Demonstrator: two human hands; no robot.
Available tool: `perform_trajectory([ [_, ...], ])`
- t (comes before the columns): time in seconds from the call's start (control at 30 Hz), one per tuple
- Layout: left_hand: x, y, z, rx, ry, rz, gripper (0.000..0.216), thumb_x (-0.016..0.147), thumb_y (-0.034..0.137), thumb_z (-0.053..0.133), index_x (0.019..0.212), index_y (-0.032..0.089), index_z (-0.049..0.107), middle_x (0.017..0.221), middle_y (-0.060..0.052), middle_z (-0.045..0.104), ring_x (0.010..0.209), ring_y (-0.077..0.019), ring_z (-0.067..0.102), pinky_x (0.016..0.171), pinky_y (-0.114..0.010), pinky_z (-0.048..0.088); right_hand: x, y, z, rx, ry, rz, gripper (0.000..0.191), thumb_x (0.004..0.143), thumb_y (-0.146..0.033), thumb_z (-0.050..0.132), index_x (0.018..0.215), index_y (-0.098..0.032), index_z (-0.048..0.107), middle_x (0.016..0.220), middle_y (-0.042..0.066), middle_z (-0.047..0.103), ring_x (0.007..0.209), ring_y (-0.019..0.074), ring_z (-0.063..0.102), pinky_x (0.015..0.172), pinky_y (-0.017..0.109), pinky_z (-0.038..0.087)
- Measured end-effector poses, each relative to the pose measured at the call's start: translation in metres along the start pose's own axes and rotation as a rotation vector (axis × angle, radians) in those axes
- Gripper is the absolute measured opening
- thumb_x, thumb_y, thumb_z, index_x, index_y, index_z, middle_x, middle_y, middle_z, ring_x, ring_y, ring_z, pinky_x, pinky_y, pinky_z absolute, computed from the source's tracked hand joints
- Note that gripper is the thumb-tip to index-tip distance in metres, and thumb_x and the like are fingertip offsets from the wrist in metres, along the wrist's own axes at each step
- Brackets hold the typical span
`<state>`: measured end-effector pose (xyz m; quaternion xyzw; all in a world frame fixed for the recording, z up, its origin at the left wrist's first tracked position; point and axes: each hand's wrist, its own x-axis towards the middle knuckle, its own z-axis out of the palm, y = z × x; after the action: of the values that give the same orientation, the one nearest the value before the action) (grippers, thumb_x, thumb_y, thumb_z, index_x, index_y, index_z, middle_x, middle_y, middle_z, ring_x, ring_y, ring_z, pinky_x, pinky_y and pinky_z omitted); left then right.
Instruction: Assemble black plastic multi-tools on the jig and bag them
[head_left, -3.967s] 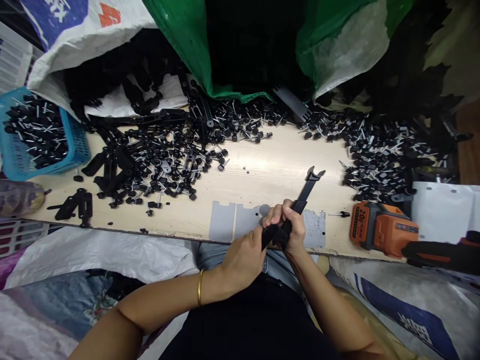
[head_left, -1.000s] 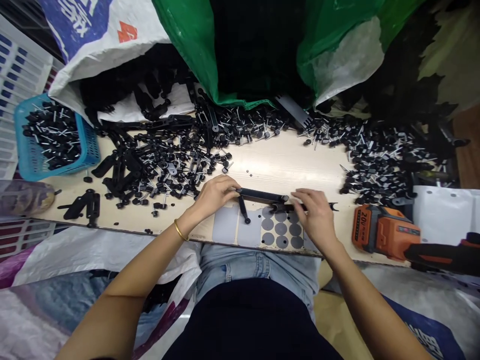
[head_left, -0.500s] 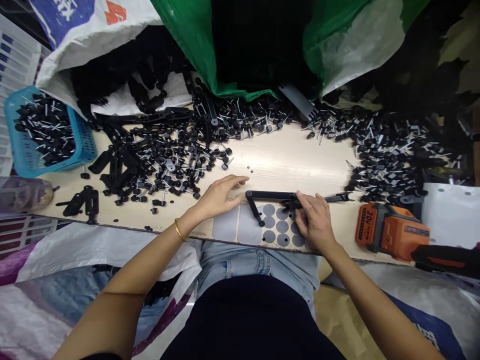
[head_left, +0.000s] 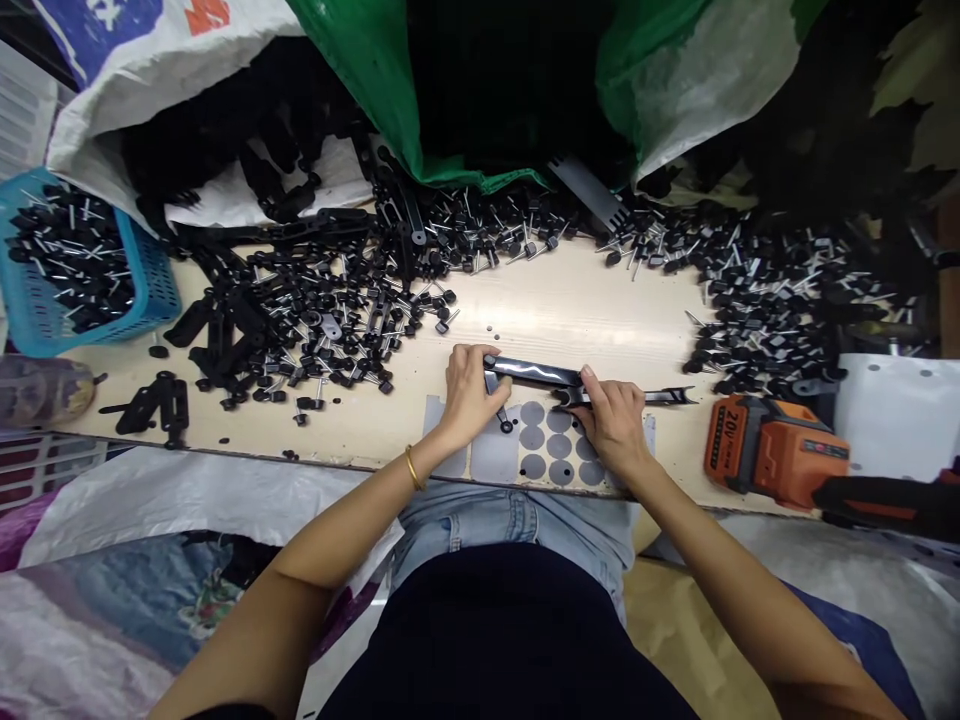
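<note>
A black jointed folding arm (head_left: 534, 371) lies across the bench in front of me, its long bar running between both hands. My left hand (head_left: 472, 392) grips its left joint, thumb and fingers closed around it. A short link (head_left: 505, 422) with a rounded end hangs down from that joint. At the bar's right end, my right hand (head_left: 611, 415) pinches the joint between thumb and fingers. Another black segment with a forked tip (head_left: 670, 396) sticks out to the right past this hand. Below lies a sheet with grey round pads (head_left: 559, 445), partly covered by the right hand.
Piles of black-headed screws (head_left: 330, 320) spread left, behind and right (head_left: 765, 300). A blue basket (head_left: 161, 290) of screws stands at the far left. An orange power-tool battery (head_left: 776, 450) sits at the right edge. A green bag (head_left: 360, 70) overhangs the back.
My left hand has moved right and closed on the arm's left joint. The bar has been tilted slightly, its face now catching light. My right hand keeps its hold.
</note>
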<state>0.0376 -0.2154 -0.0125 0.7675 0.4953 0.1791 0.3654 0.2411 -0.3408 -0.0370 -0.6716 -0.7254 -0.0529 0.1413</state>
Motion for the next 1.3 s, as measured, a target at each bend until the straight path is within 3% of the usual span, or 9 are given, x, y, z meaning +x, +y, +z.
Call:
perform_trajectory([
  [0.17, 0.001, -0.001, 0.005, 0.084, -0.035, 0.005, 0.035, 0.072, 0.013, 0.057, 0.105, 0.019, 0.046, 0.103, -0.007, 0.047, 0.103, -0.0250, 0.046, 0.090, -0.039, 0.039, 0.004, 0.005, -0.001, 0.044, -0.081, -0.039, 0.064, 0.089, -0.022, 0.048, 0.146, -0.019, 0.019, 0.091, 0.008, 0.059, 0.086, 0.0233, 0.048, 0.081, 0.038, 0.033],
  [0.3, -0.001, 0.001, 0.013, 0.086, 0.078, -0.060, 0.032, 0.073, 0.012, 0.055, 0.103, 0.018, 0.046, 0.103, -0.008, 0.047, 0.103, -0.0258, 0.046, 0.088, -0.040, 0.038, 0.010, -0.007, -0.001, -0.005, -0.032, 0.080, 0.065, 0.089, -0.023, 0.047, 0.146, -0.015, 0.019, 0.089, 0.009, 0.058, 0.083, 0.0237, 0.046, 0.080, 0.038, 0.034],
  [0.43, 0.002, -0.004, 0.011, 0.014, 0.026, 0.010, 0.038, 0.075, 0.020, 0.061, 0.110, 0.018, 0.044, 0.107, -0.008, 0.049, 0.105, -0.0253, 0.047, 0.090, -0.041, 0.038, 0.013, -0.015, -0.002, 0.004, 0.012, 0.087, 0.065, 0.089, -0.024, 0.048, 0.147, -0.017, 0.017, 0.089, 0.007, 0.059, 0.083, 0.0231, 0.047, 0.080, 0.037, 0.034],
  [0.7, 0.005, -0.041, -0.037, -0.246, -0.213, 0.219, 0.089, 0.076, 0.042, 0.066, 0.145, 0.025, 0.012, 0.120, -0.010, 0.047, 0.107, -0.0218, 0.050, 0.091, -0.037, 0.043, 0.018, -0.016, -0.008, 0.011, -0.029, 0.106, 0.054, 0.091, -0.029, 0.047, 0.141, -0.015, 0.030, 0.087, 0.008, 0.059, 0.082, 0.0230, 0.049, 0.081, 0.037, 0.034],
  [0.9, -0.001, -0.019, -0.066, 0.178, -0.324, 0.599, 0.100, 0.075, 0.034, 0.067, 0.148, 0.025, -0.001, 0.148, -0.016, 0.024, 0.137, -0.0354, 0.024, 0.112, -0.058, 0.018, 0.021, -0.021, -0.009, 0.049, -0.052, 0.156, 0.055, 0.091, -0.030, 0.047, 0.141, -0.016, 0.031, 0.087, 0.008, 0.061, 0.082, 0.0243, 0.051, 0.081, 0.038, 0.035],
  [0.97, -0.003, 0.000, -0.056, 0.361, -0.371, 0.712, 0.092, 0.079, 0.026, 0.063, 0.148, 0.022, 0.003, 0.151, -0.016, 0.022, 0.140, -0.0339, 0.020, 0.113, -0.057, 0.015, 0.022, -0.031, -0.011, 0.085, -0.043, 0.151, 0.059, 0.091, -0.030, 0.048, 0.144, -0.016, 0.027, 0.089, 0.009, 0.061, 0.083, 0.0248, 0.052, 0.080, 0.039, 0.036],
  [1.03, -0.001, 0.018, -0.041, 0.496, -0.396, 0.753, 0.072, 0.086, 0.016, 0.050, 0.147, 0.016, 0.010, 0.143, -0.017, 0.036, 0.136, -0.0292, 0.031, 0.110, -0.049, 0.026, 0.023, -0.042, -0.015, 0.134, -0.023, 0.137, 0.061, 0.090, -0.030, 0.048, 0.145, -0.015, 0.024, 0.090, 0.009, 0.062, 0.083, 0.0245, 0.053, 0.080, 0.038, 0.037],
  [1.17, 0.007, 0.036, -0.024, 0.657, -0.406, 0.713, 0.048, 0.091, 0.007, 0.030, 0.138, 0.007, 0.030, 0.107, -0.014, 0.061, 0.101, -0.0238, 0.059, 0.082, -0.035, 0.047, 0.022, -0.051, -0.034, 0.172, -0.026, 0.082, 0.050, 0.093, -0.027, 0.044, 0.139, -0.013, 0.034, 0.090, 0.010, 0.063, 0.083, 0.0229, 0.057, 0.078, 0.036, 0.040],
  [1.3, 0.011, 0.035, -0.036, 0.667, -0.447, 0.772, 0.029, 0.088, 0.009, 0.040, 0.113, 0.009, 0.054, 0.091, -0.012, 0.064, 0.084, -0.0240, 0.063, 0.066, -0.032, 0.049, 0.019, -0.035, -0.064, 0.016, -0.248, -0.053, 0.034, 0.093, -0.043, 0.042, 0.091, -0.014, 0.060, 0.065, 0.006, 0.061, 0.056, 0.0180, 0.055, 0.056, 0.028, 0.034],
])
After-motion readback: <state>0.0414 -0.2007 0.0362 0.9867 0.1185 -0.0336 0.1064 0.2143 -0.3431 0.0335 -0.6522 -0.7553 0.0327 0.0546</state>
